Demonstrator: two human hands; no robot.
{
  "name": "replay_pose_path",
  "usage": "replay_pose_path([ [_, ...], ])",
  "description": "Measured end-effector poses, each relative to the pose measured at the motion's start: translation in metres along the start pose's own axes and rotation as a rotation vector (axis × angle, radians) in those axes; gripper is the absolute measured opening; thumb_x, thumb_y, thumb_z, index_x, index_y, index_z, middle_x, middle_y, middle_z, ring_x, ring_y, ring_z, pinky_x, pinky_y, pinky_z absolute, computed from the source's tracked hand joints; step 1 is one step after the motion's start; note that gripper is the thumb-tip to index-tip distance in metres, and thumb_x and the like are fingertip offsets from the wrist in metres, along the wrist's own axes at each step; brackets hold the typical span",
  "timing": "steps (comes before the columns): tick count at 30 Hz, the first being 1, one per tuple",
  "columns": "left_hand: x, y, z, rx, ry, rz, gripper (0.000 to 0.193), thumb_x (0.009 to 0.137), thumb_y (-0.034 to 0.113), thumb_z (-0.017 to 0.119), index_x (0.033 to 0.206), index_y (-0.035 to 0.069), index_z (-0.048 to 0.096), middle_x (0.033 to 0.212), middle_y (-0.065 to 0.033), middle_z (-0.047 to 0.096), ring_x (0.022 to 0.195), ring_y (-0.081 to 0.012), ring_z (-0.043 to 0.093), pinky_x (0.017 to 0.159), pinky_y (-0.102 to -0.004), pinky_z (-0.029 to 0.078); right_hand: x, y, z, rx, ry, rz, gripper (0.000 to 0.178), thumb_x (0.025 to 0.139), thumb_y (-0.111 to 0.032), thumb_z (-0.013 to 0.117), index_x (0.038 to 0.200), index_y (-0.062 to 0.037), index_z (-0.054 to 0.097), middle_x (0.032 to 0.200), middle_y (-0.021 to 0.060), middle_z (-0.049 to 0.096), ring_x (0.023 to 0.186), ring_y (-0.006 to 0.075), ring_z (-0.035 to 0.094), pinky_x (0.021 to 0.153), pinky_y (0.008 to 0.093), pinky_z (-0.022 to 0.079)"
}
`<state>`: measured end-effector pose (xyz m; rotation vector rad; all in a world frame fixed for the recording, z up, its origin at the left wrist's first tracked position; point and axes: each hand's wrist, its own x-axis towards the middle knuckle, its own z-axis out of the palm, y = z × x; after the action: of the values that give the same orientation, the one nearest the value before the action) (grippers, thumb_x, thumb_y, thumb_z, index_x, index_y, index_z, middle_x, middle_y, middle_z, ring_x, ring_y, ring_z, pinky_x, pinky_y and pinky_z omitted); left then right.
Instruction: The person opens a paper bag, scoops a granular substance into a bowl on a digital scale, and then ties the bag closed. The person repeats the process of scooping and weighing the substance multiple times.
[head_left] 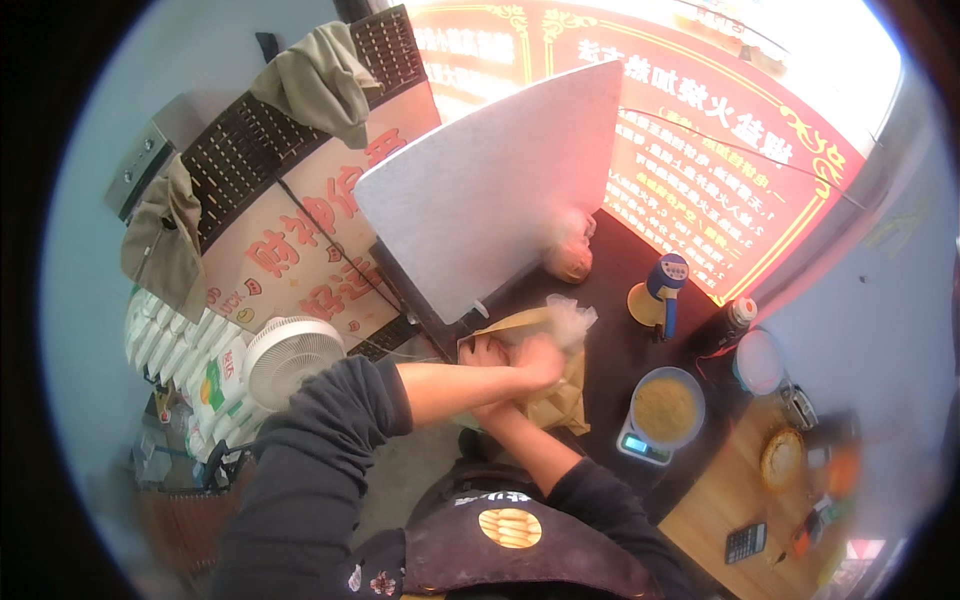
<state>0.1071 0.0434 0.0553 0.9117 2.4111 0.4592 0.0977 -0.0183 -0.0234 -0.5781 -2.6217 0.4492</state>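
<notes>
My forearms cross over an upright brown paper bag at the edge of the dark table. A bunched clear plastic bag sticks up from its mouth. My left hand, reaching across on top, is closed beside this plastic and seems to grip it; its fingertips are hidden. From below the left forearm, my right hand comes out at the paper bag's left side. Its fingers look curled at the bag's rim, and part of it is covered by the left arm.
Behind the bag stands a large grey panel, with a plastic-wrapped lump beside it. Rightward are a blue-and-cream megaphone, a dark bottle and a scale bearing a bowl. A white fan and stacked sacks stand left.
</notes>
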Motion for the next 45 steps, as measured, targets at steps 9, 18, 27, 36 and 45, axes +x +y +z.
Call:
replay_pose_path([
  [9,-0.016,-0.025,0.02,-0.099,0.142,0.325,0.022,0.087,0.02,0.069,0.092,0.004,0.082,0.095,-0.0252,0.078,0.093,-0.0454,0.076,0.085,-0.0543,0.06,-0.031,-0.03,-0.031,-0.087,0.095,-0.292,0.066,0.1,-0.021,0.059,0.164,-0.0129,0.044,0.165,0.0309,0.036,0.138,0.0529,0.049,0.114,0.0642,0.047],
  [18,-0.005,-0.056,0.033,-0.129,0.145,0.652,0.027,0.083,0.031,0.077,0.093,0.006,0.081,0.094,-0.0217,0.079,0.091,-0.0428,0.077,0.083,-0.0525,0.062,-0.089,-0.009,-0.181,0.306,-0.81,-0.375,0.07,0.097,-0.017,0.066,0.163,-0.0117,0.045,0.165,0.0303,0.038,0.15,0.05,0.043,0.121,0.0551,0.042],
  [27,0.011,-0.06,0.055,-0.035,0.005,0.786,0.03,0.086,0.027,0.076,0.107,0.005,0.078,0.107,-0.0198,0.077,0.105,-0.0366,0.073,0.096,-0.0496,0.056,0.045,0.037,-0.191,0.223,-0.496,-0.531,0.023,0.083,-0.006,0.072,0.106,-0.0042,0.076,0.101,0.0171,0.07,0.094,0.0386,0.074,0.081,0.047,0.06],
  [36,-0.012,-0.074,0.054,-0.069,0.347,0.983,0.032,0.082,0.024,0.076,0.107,0.004,0.074,0.097,-0.0191,0.072,0.099,-0.0375,0.068,0.097,-0.0484,0.05,0.115,0.082,-0.116,0.545,-1.21,0.105,0.035,0.107,-0.026,0.059,0.088,-0.0013,0.076,0.084,0.0095,0.075,0.075,0.0218,0.075,0.07,0.038,0.061],
  [45,-0.01,-0.12,0.069,-0.098,0.169,0.941,0.024,0.088,0.027,0.076,0.104,0.01,0.072,0.102,-0.0116,0.072,0.099,-0.0312,0.07,0.091,-0.0505,0.049,0.066,0.163,-0.112,1.312,-0.91,0.569,0.048,0.112,-0.033,0.059,0.069,-0.0107,0.053,0.064,0.0014,0.047,0.061,0.0158,0.046,0.061,0.0346,0.04],
])
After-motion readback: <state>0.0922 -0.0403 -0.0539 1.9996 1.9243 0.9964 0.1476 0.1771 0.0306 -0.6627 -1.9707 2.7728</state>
